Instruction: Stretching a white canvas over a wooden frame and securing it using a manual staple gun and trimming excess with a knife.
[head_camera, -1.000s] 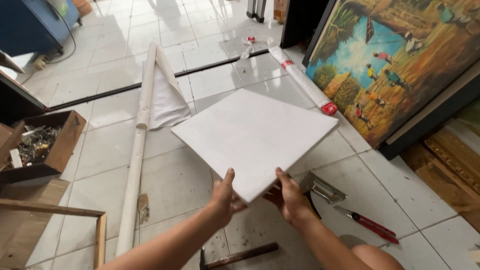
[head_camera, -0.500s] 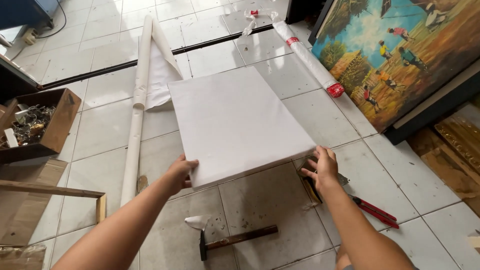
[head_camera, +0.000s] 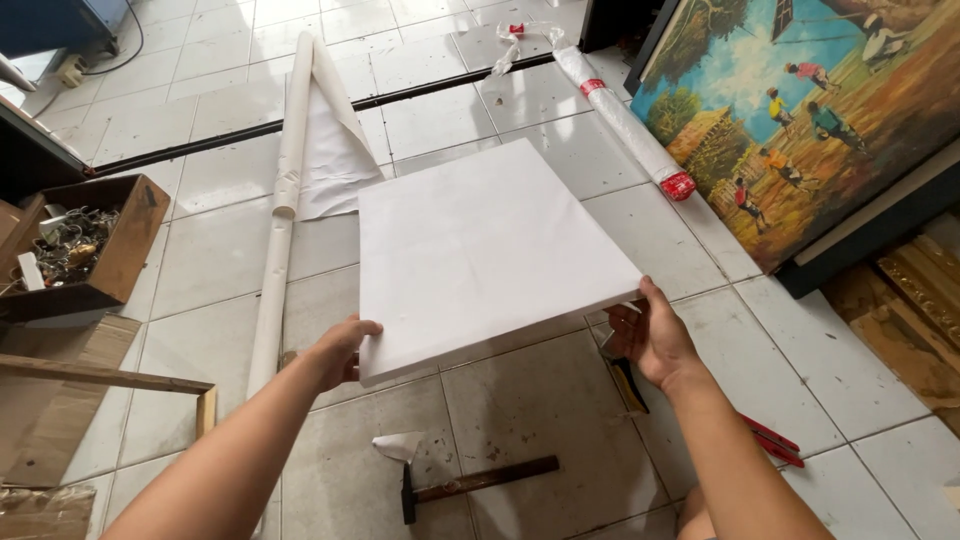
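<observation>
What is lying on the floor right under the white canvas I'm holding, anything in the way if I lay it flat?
Both hands, left hand and right hand, grip the white canvas at its near corners. Near its front edge, a hammer lies on the tiles and red-handled pliers by your right wrist; rolled canvas lies left.

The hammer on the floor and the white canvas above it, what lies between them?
In the head view, only bare floor tile lies between the hammer and the white canvas.

Hammer (head_camera: 470, 483), painting (head_camera: 800, 110), paper rolls (head_camera: 278, 215).
</observation>
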